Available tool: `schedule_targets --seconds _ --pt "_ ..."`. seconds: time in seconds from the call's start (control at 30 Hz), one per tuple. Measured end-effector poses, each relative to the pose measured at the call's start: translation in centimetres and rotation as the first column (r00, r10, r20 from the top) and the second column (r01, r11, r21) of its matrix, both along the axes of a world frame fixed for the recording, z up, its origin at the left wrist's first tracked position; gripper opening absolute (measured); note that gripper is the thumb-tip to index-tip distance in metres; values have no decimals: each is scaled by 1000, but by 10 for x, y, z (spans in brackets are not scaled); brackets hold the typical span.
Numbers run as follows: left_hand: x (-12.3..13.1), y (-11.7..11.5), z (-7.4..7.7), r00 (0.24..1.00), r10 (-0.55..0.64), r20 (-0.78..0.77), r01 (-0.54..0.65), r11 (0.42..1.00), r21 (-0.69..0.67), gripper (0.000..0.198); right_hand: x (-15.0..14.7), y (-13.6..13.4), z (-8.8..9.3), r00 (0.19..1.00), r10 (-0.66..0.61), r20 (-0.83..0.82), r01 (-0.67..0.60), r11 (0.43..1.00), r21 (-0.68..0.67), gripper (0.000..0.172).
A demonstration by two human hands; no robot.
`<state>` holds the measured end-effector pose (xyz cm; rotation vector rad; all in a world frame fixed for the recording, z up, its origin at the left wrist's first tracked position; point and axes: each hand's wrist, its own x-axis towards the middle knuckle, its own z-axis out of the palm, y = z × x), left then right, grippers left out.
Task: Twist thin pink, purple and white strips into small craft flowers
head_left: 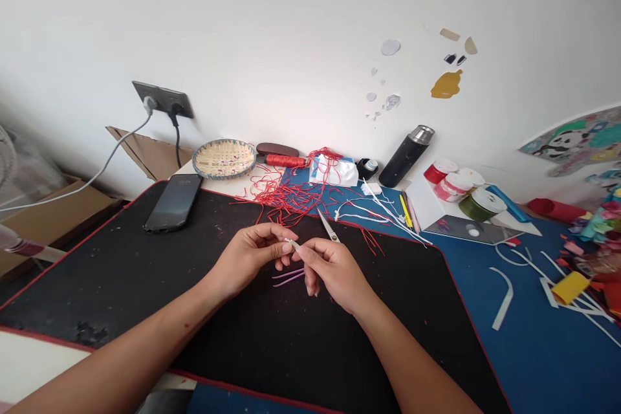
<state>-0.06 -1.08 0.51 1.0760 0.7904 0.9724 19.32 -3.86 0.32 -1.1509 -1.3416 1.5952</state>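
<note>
Between the fingertips of both hands is a small white strip (292,243), mostly covered by the fingers. My left hand (255,253) pinches it from the left with thumb and forefinger. From the other side, my right hand (336,268) closes on it, thumb on top and the other fingers curled. Thin purple strands (288,278) show just below the hands; whether they lie on the black mat (291,349) or hang from my right hand I cannot tell. Right behind my right hand lie scissors (328,226), their handles hidden by it.
Red cords (286,197) lie tangled behind the hands. A phone (173,202) and a woven basket (224,159) are at the left. Toward the right are white cords (383,210), a black flask (406,156), ribbon spools (482,204) and a curved white strip (503,301).
</note>
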Motion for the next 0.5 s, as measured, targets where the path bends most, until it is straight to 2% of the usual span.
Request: schedule_targets --seconds 0.2,0.5 --pt "-1 1 1 999 -18 -35 18 1000 -3 26 0 0 1 1000 6 20 -6 1000 14 42" --pt "-1 -1 6 1000 -25 5 25 997 -75 20 1 0 1 1000 14 0 -14 1000 17 34"
